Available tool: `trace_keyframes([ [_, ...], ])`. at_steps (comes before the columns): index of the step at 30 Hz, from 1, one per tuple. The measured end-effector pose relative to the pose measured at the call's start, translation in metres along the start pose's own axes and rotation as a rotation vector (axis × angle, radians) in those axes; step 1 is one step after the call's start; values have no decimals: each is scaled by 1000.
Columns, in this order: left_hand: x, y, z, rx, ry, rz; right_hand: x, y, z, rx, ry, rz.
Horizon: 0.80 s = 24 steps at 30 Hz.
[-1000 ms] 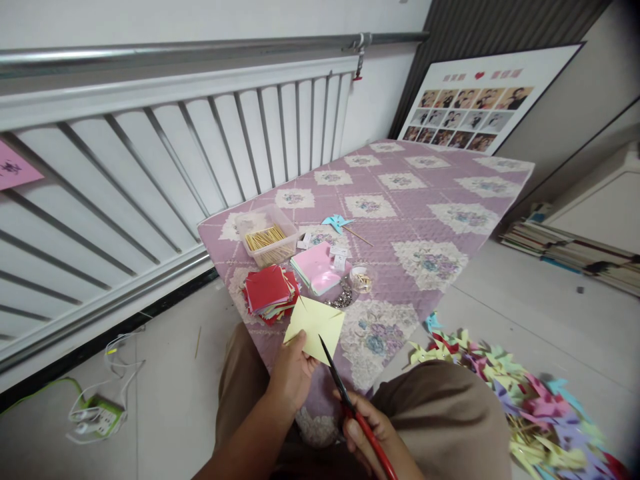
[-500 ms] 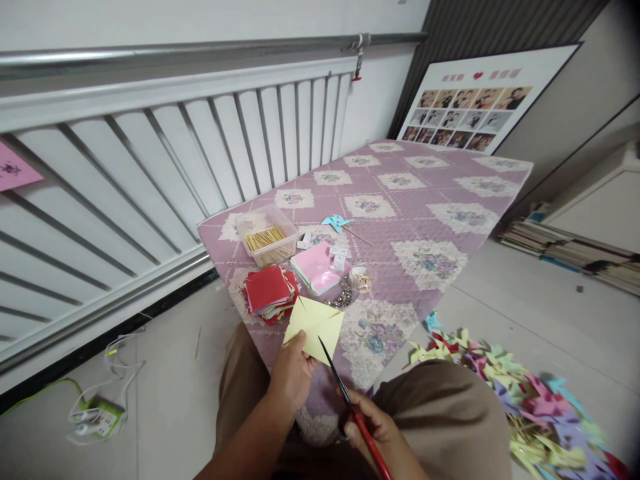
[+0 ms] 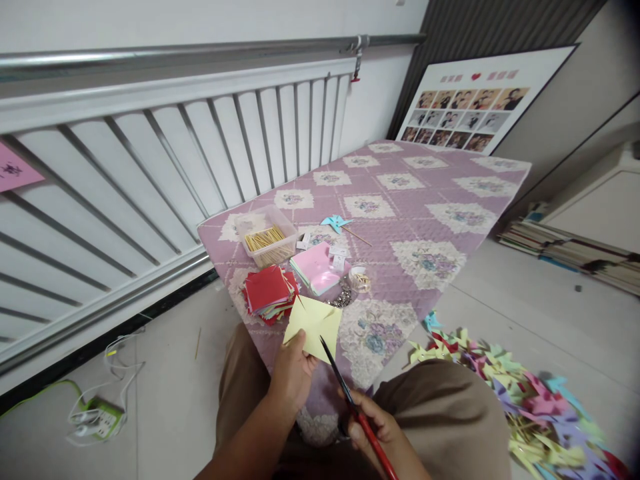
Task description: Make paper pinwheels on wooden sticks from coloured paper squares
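Observation:
My left hand (image 3: 294, 370) pinches a square of pale yellow paper (image 3: 314, 321) near its lower left corner, with the thumb on top. Short slits run in from the paper's top left and right corners. In my right hand (image 3: 377, 427) is a pair of red-handled scissors (image 3: 343, 385), fingers wrapped round the handle. Their dark pointed blade lies over the lower right part of the paper, its tip short of the middle. Whether the blades are parted I cannot tell. Just beyond the paper sits a stack of red and other coloured squares (image 3: 270, 291).
The flowered tablecloth (image 3: 430, 263) carries a plastic box of sticks (image 3: 266, 239), pink paper squares (image 3: 320, 267), a small round tub (image 3: 359, 279), metal bits (image 3: 343, 295) and a blue pinwheel (image 3: 336, 223). Many pinwheels (image 3: 537, 400) lie heaped at right; a power strip (image 3: 104, 417) lies left.
The yellow paper's right corner has shifted slightly left. The scissors and both hands have hardly moved, and both grips are unchanged.

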State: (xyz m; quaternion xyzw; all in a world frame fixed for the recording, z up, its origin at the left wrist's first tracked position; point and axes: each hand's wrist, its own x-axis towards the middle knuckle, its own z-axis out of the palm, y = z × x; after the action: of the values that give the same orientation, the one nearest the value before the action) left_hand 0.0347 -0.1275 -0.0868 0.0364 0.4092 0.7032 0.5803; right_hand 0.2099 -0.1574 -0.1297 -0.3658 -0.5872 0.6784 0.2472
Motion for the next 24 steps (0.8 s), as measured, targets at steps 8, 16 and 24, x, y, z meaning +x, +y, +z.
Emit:
trace_keyframes([
  [8, 2, -1, -2, 1, 32, -12, -4, 1, 0, 23, -27, 25],
  [16, 2, -3, -2, 16, -6, 5, -5, 7, 3, 123, -36, 80],
  [24, 1, -3, 0, 5, 14, 22, -7, 8, 0, 177, -85, 95],
])
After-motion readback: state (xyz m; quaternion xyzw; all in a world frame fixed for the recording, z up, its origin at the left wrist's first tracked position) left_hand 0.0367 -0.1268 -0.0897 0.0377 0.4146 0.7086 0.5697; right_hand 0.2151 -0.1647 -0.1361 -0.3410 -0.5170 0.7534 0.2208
